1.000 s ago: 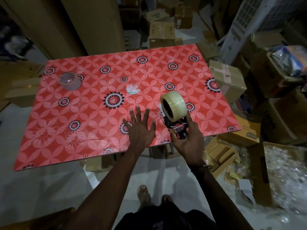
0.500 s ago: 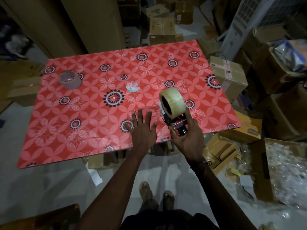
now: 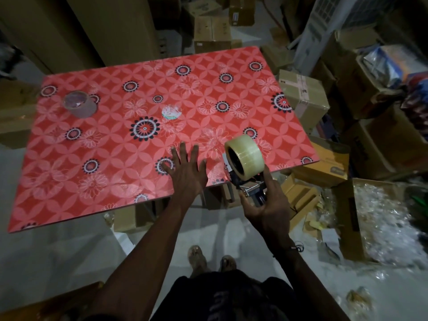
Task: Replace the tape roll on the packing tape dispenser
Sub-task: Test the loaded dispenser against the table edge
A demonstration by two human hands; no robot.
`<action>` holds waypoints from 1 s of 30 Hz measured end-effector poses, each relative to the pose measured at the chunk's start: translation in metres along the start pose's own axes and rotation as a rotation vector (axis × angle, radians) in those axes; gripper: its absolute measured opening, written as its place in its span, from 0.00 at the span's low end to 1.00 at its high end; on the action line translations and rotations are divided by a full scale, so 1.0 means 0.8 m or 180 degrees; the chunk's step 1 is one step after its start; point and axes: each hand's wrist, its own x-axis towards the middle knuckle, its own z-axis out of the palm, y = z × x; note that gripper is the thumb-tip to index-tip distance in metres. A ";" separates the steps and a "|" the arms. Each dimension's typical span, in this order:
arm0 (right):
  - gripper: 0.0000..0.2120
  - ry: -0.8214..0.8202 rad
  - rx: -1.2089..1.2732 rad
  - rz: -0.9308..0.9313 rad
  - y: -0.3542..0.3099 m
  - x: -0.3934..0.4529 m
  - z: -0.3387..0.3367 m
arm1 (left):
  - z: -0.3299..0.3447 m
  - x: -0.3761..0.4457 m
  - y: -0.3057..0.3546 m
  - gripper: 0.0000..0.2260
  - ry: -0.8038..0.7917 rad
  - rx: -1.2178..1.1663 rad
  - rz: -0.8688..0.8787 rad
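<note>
My right hand (image 3: 268,209) grips the handle of a packing tape dispenser (image 3: 251,193) over the near right edge of the red patterned table (image 3: 115,158). A full clear tape roll (image 3: 245,156) sits on the dispenser, tilted up and away from me. My left hand (image 3: 187,174) lies flat on the table just left of the roll, fingers spread, holding nothing. A second, nearly used-up roll (image 3: 80,105) stands at the table's far left. A small crumpled scrap of tape (image 3: 171,112) lies near the table's middle.
Cardboard boxes crowd the floor to the right (image 3: 303,93) and behind the table (image 3: 212,31). An open box with clear plastic wrap (image 3: 382,216) stands at the near right. Tall cardboard sheets (image 3: 104,26) lean behind the table. My feet (image 3: 210,260) show below on the grey floor.
The dispenser and my right hand have shifted slightly right and toward me. My left hand stays flat on the table in about the same spot.
</note>
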 end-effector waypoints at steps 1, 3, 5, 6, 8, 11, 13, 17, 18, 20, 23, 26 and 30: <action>0.45 -0.0008 0.0017 -0.0022 0.001 -0.003 -0.002 | 0.000 0.000 -0.001 0.26 0.0009 -0.0005 0.0015; 0.44 -0.0007 -0.0006 -0.0070 0.000 -0.010 -0.008 | -0.001 -0.001 -0.001 0.26 -0.0004 0.0006 0.0010; 0.43 0.0021 -0.0136 -0.0096 -0.001 -0.021 -0.015 | -0.002 -0.001 -0.001 0.26 -0.0018 0.0050 0.0000; 0.43 0.0022 -0.0198 -0.0076 0.000 -0.027 -0.019 | -0.004 -0.001 0.000 0.26 -0.0038 0.0032 0.0008; 0.44 -0.0004 -0.0291 -0.0024 0.003 -0.038 -0.027 | -0.003 0.000 0.001 0.26 -0.0066 -0.0019 0.0036; 0.43 -0.0012 -0.0366 -0.0019 0.003 -0.043 -0.031 | -0.003 -0.002 0.000 0.27 -0.0072 -0.0018 0.0024; 0.43 0.0004 -0.0387 -0.0004 0.002 -0.044 -0.031 | -0.001 -0.001 -0.001 0.26 -0.0072 -0.0013 0.0034; 0.44 -0.0001 -0.0346 0.0056 0.009 -0.050 -0.035 | -0.001 -0.002 -0.002 0.26 -0.0075 -0.0014 0.0025; 0.45 0.0008 -0.0363 0.0042 0.010 -0.054 -0.036 | -0.002 -0.001 -0.002 0.26 -0.0078 -0.0012 0.0006; 0.46 -0.0016 -0.0408 0.0073 0.013 -0.063 -0.040 | -0.002 0.000 0.000 0.27 -0.0112 0.0022 -0.0032; 0.46 -0.0006 -0.0401 0.0140 0.018 -0.069 -0.044 | -0.001 0.001 0.000 0.27 -0.0155 0.0066 -0.0047; 0.45 0.0015 -0.0330 0.0083 0.018 -0.066 -0.042 | -0.001 0.001 -0.002 0.27 -0.0155 0.0042 -0.0046; 0.44 -0.0019 -0.0110 0.0018 0.028 -0.045 -0.037 | -0.004 0.002 0.002 0.27 -0.0197 0.0041 -0.0069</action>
